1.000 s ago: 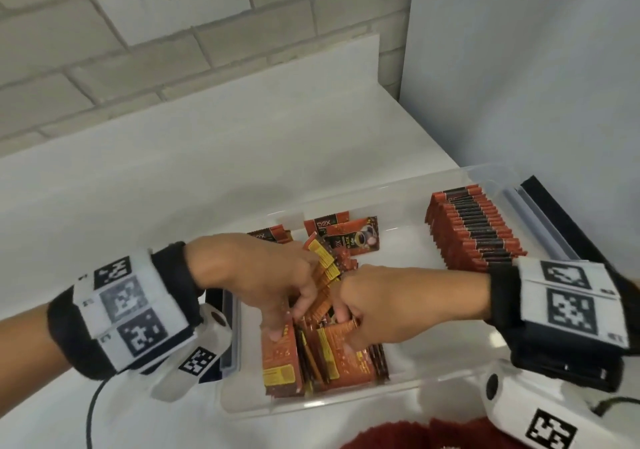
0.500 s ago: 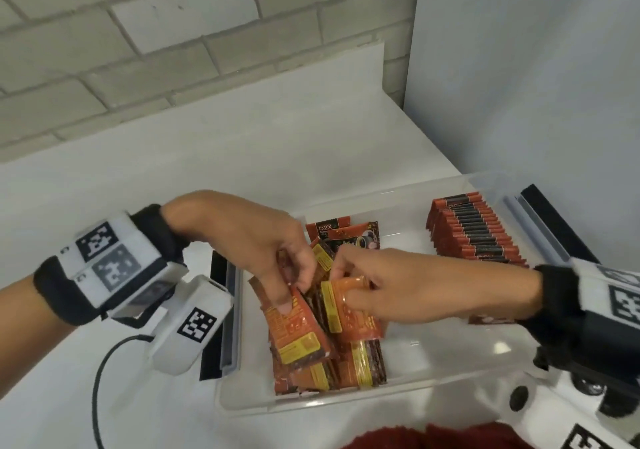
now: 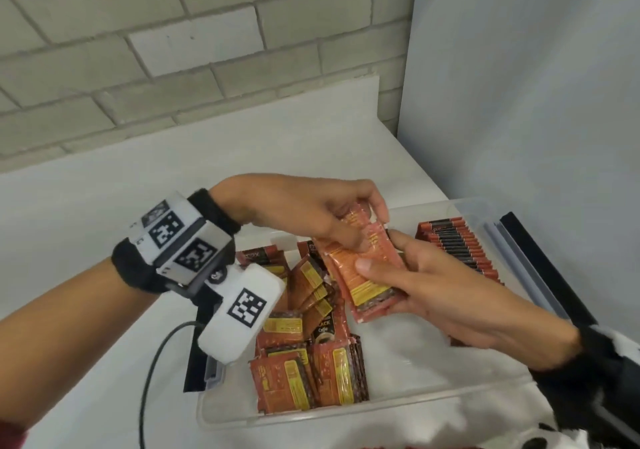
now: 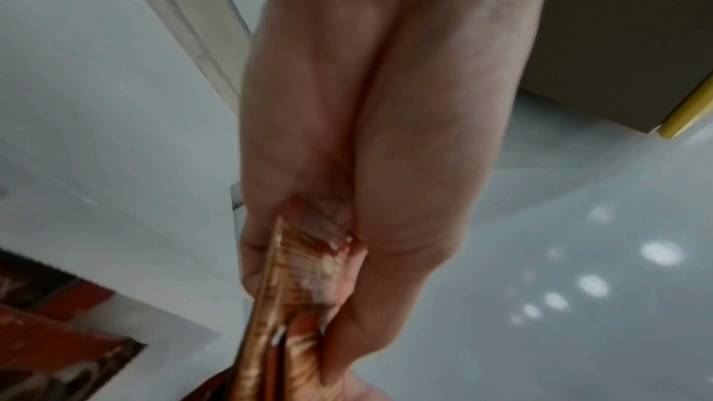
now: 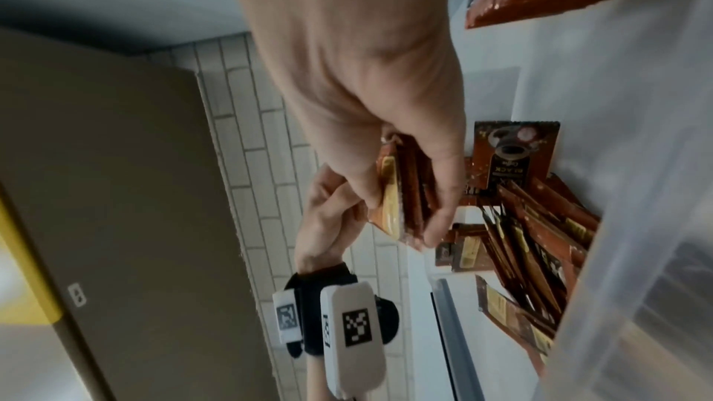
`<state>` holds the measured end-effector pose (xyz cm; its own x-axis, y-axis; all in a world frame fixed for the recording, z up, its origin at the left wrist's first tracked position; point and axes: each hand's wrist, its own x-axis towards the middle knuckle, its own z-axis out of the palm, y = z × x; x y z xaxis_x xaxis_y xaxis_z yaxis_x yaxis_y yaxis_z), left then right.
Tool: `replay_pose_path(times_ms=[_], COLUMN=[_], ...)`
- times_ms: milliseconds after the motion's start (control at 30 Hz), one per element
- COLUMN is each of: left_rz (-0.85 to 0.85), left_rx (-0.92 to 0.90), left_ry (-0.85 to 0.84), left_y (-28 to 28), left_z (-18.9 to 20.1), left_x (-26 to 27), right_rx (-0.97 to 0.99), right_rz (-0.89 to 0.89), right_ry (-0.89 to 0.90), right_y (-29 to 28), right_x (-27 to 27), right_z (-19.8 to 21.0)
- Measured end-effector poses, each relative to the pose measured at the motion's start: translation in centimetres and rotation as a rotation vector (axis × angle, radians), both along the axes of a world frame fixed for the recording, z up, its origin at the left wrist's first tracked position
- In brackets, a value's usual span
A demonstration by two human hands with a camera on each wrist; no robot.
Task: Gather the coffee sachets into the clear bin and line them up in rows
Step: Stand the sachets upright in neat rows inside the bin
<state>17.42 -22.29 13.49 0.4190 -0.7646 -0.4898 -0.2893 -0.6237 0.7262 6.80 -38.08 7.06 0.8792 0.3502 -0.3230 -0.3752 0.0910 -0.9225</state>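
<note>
Both hands hold a small stack of orange coffee sachets (image 3: 367, 268) above the clear bin (image 3: 408, 410). My left hand (image 3: 311, 213) pinches the stack's far end (image 4: 308, 267) from above. My right hand (image 3: 429, 286) grips its near end, thumb on top and fingers underneath, also seen in the right wrist view as the sachet stack (image 5: 401, 194). A loose jumbled pile of sachets (image 3: 308, 355) lies in the bin's left part. A neat upright row of sachets (image 3: 457, 244) stands at the bin's far right.
The bin sits on a white table (image 3: 138, 206) against a brick wall (image 3: 173, 50). A black and grey lid (image 3: 540, 268) lies along the bin's right side. A black cable (image 3: 149, 372) runs over the table at the left. A grey panel (image 3: 536, 85) stands to the right.
Both hands have risen from the loose pile with a stack of sachets and now hold it together above the bin, further right than before.
</note>
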Motion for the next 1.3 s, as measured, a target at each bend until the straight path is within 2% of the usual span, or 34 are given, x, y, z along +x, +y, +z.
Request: replay_pose_path(times_ms=[67, 133, 267, 433, 500, 633, 900, 1067, 1200, 1300], left_rz=[0.071, 0.22, 0.507, 0.387, 0.407, 0.428, 0.441, 0.5, 0.39, 0.346], left_rx=[-0.08, -0.212, -0.445, -0.52, -0.611, -0.704, -0.793, -0.69, -0.616, -0.539], left_ry=[-0.044, -0.037, 0.333, 0.583, 0.656, 0.673, 0.846, 0.657, 0.56, 0.496], left_y=[-0.9, -2.0, -3.8, -5.4, -5.7, -5.4, -4.1, -4.2, -3.9, -3.7], left_z=[-0.2, -0.4, -1.6, -4.1, -4.8, -5.5, -6.1, -6.2, -6.1, -6.0], left_x=[-0.2, -0.2, -0.3, -2.0, -2.6, -2.3, -1.3, -1.1, -1.5, -1.5], right_rx=[0.02, 0.073, 0.184, 0.199, 0.097, -0.197, -0.126, -0.082, -0.051, -0.069], right_rz=[-0.08, -0.189, -0.393, -0.48, -0.481, -0.534, -0.535, -0.654, -0.724, -0.711], right_ry=[-0.041, -0.076, -0.136, -0.219, -0.259, -0.347, -0.306, -0.324, -0.35, -0.369], right_y=[-1.0, -1.9, -2.9, -3.2, -3.4, -4.0, -4.1, -4.6, -4.8, -4.7], right_x=[-0.2, -0.3, -0.3, -0.1, -0.2, -0.3, -0.2, 0.0, 0.1, 0.2], right_z=[0.0, 0.1, 0.0, -0.1, -0.2, -0.8, -1.1, -1.3, -1.5, -1.6])
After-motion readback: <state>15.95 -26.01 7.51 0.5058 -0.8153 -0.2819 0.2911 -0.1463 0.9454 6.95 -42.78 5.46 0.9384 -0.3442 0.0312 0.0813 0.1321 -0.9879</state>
